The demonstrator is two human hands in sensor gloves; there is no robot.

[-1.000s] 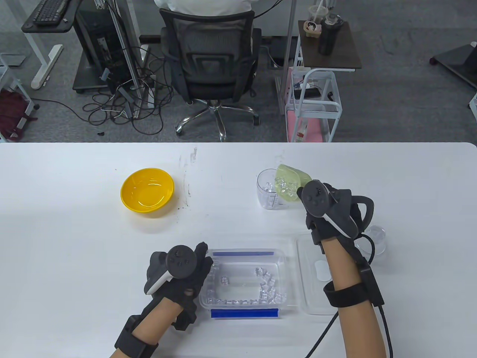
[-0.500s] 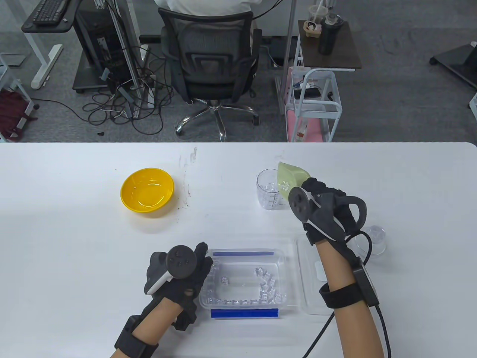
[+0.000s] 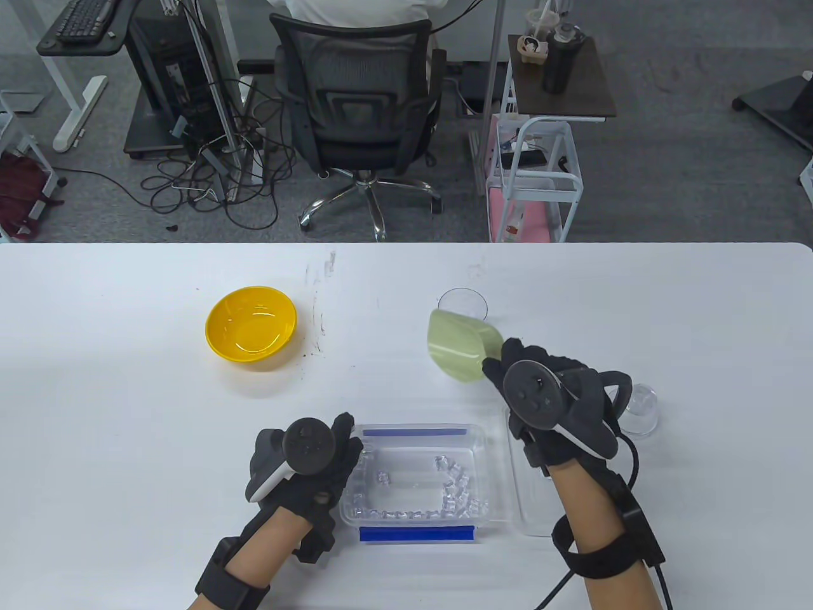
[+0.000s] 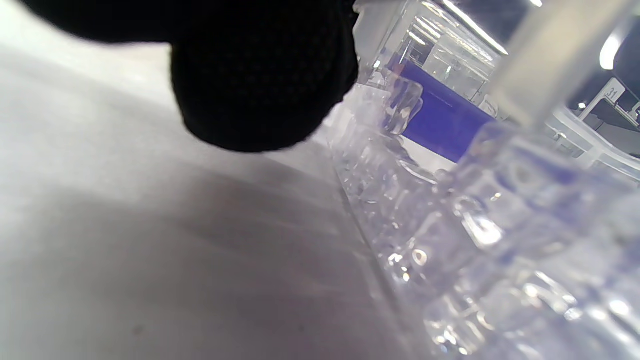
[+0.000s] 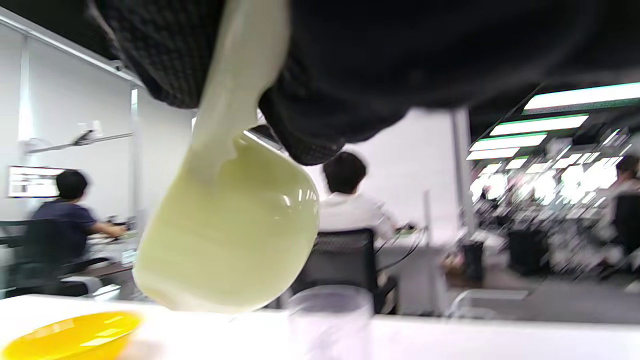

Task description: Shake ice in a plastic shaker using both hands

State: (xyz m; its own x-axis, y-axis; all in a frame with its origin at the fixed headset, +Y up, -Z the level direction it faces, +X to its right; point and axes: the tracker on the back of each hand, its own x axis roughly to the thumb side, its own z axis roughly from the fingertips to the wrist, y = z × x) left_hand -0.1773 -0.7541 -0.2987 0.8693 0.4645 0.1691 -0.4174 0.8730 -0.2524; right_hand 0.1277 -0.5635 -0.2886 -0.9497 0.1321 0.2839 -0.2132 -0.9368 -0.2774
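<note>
Just beyond your right hand [image 3: 551, 400], the pale green scoop [image 3: 458, 345] hangs above the tabletop [image 3: 127, 406]; your fingers [image 5: 320, 75] close around its handle, and in the right wrist view its rounded bowl hangs below them. Whether any ice is left in the scoop you cannot tell from these views. The clear plastic shaker cup [image 3: 463, 304] stands upright on the far side of the scoop, partly hidden behind it, apart from your fingers. To the right of that hand, a small clear cap [image 3: 638, 408] rests on the tabletop, and under your wrist lies the clear container lid [image 3: 530, 508].

Your left hand [image 3: 305, 467] rests against the left wall of the clear ice container [image 3: 416, 483], fingers curled loosely at its corner; the left wrist view shows one gloved fingertip [image 4: 260, 85] beside the container wall, but a firm grip is hard to confirm. Ice cubes [image 3: 454, 489] lie inside along the near and right walls. Blue tape strips mark its near and far rims. Well off to the left of both hands sits a yellow bowl [image 3: 251, 324].
</note>
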